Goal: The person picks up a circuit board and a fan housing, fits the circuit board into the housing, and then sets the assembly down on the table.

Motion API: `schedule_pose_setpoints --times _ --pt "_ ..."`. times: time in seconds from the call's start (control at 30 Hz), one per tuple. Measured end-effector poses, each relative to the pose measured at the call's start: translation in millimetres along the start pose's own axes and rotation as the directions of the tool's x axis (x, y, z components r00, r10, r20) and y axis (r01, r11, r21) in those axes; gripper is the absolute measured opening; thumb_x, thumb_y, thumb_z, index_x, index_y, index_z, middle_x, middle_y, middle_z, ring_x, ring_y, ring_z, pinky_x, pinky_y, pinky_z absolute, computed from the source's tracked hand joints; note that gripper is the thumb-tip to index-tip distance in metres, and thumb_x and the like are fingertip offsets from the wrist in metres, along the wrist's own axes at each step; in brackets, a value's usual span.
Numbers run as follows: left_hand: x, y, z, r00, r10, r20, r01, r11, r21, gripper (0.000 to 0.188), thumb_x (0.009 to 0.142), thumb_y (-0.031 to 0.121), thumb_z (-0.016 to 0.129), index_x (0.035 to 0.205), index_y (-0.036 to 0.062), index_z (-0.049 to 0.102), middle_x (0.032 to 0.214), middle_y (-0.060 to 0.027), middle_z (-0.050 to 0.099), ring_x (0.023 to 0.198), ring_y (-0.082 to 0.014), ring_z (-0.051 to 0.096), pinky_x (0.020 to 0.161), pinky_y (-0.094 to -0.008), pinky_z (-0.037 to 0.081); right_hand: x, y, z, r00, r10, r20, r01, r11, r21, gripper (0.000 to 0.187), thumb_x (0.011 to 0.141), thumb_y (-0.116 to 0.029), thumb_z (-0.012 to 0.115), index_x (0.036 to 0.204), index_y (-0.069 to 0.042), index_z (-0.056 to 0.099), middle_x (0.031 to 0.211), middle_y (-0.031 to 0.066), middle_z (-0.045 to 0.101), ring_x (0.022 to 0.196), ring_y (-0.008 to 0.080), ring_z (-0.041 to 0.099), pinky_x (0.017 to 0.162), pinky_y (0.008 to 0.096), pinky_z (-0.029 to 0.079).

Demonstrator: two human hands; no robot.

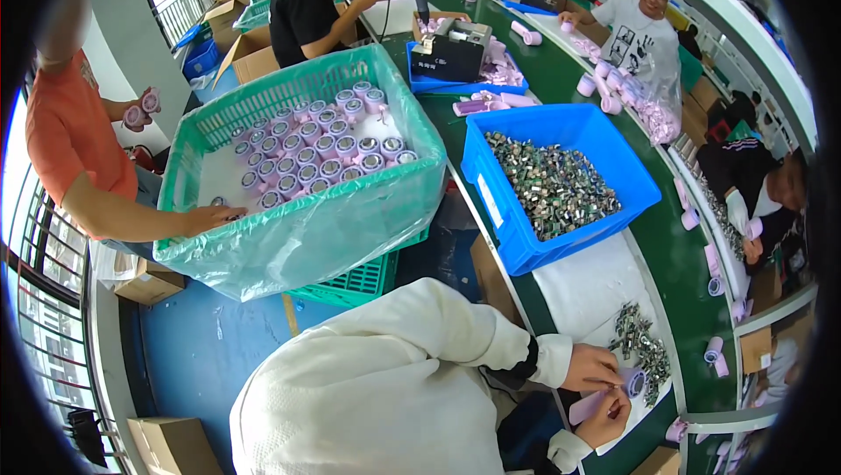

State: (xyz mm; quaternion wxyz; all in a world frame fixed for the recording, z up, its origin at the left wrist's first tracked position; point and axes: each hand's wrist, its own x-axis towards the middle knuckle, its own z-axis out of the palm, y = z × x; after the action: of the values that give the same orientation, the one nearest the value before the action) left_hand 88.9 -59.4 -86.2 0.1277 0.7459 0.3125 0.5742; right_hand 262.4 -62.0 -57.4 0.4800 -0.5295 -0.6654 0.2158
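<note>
My left hand (pixel 592 367) and my right hand (pixel 606 419) are close together at the bench edge, fingers bent in. Between them is a pink housing (pixel 585 407) with a handle and a round, lilac-ringed head (pixel 635 381), shaped like a small handheld fan. My left fingers are closed by the head. My right finger and thumb pinch near the same spot; any small part in them is hidden. Beside the head, small circuit boards (pixel 644 348) lie heaped on a white sheet (pixel 583 287).
A blue bin (pixel 644 197) of circuit boards stands beyond my hands. Left of it, a green plastic-lined crate (pixel 412 173) holds many similar housings; a person in orange (pixel 74 142) reaches into it. The green conveyor (pixel 679 273) carries more. Other people work across the line.
</note>
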Motion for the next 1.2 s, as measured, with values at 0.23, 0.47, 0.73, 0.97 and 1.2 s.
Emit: schedule_pose_setpoints --times 0.23,0.47,0.73,0.97,1.2 --pt "8.6 -5.1 -35.1 0.989 -0.124 0.081 0.099 0.959 0.266 0.033 0.078 0.024 0.076 0.104 0.0061 0.067 0.109 -0.0139 0.054 0.102 -0.0327 0.054 0.089 -0.0447 0.045 16.6 55.9 -21.2 0.923 -0.334 -0.191 0.323 0.943 -0.085 0.038 0.103 -0.025 0.049 0.112 0.004 0.070 0.103 0.0155 0.070 0.084 0.0239 0.062 0.077 0.0374 0.050" --pt "-2.1 -27.9 -9.9 0.999 0.006 -0.033 0.011 0.881 0.473 0.010 0.077 0.015 0.065 0.082 0.0080 0.061 0.093 -0.0111 0.051 0.094 -0.0301 0.054 0.082 -0.0409 0.045 69.3 136.1 -59.4 0.866 0.461 0.194 -0.390 0.379 0.839 0.024 0.101 -0.015 0.052 0.115 0.002 0.062 0.104 0.0115 0.063 0.086 0.0206 0.056 0.078 0.0337 0.047" --pt "10.0 -13.9 -54.9 0.973 -0.232 0.014 0.229 0.967 0.111 0.031 0.079 0.000 0.064 0.108 0.0063 0.067 0.096 -0.0123 0.059 0.089 -0.0307 0.059 0.083 -0.0397 0.047 140.0 87.9 -114.0 0.917 0.374 0.138 -0.332 0.523 0.785 0.019 0.100 -0.020 0.062 0.115 -0.009 0.056 0.110 0.0056 0.063 0.103 0.0198 0.062 0.091 0.0359 0.051" --pt "22.4 8.5 -98.3 0.944 -0.330 -0.025 0.331 0.943 0.039 0.030 0.081 -0.004 0.065 0.109 0.0042 0.068 0.090 -0.0105 0.059 0.085 -0.0298 0.058 0.078 -0.0394 0.048 328.7 177.6 -109.9 0.816 0.578 0.010 -0.523 0.731 0.438 0.024 0.099 -0.036 0.060 0.106 -0.013 0.063 0.091 0.0029 0.066 0.078 0.0153 0.061 0.060 0.0284 0.048" --pt "14.5 -3.2 -113.0 0.898 -0.440 0.027 0.433 0.892 0.127 0.032 0.078 -0.003 0.069 0.110 0.0037 0.069 0.088 -0.0106 0.059 0.082 -0.0289 0.059 0.072 -0.0394 0.050 420.8 99.9 72.7 0.852 0.386 0.354 -0.239 0.888 -0.393 0.039 0.084 -0.040 0.075 0.103 -0.006 0.075 0.094 0.0068 0.073 0.084 0.0173 0.065 0.080 0.0310 0.051"
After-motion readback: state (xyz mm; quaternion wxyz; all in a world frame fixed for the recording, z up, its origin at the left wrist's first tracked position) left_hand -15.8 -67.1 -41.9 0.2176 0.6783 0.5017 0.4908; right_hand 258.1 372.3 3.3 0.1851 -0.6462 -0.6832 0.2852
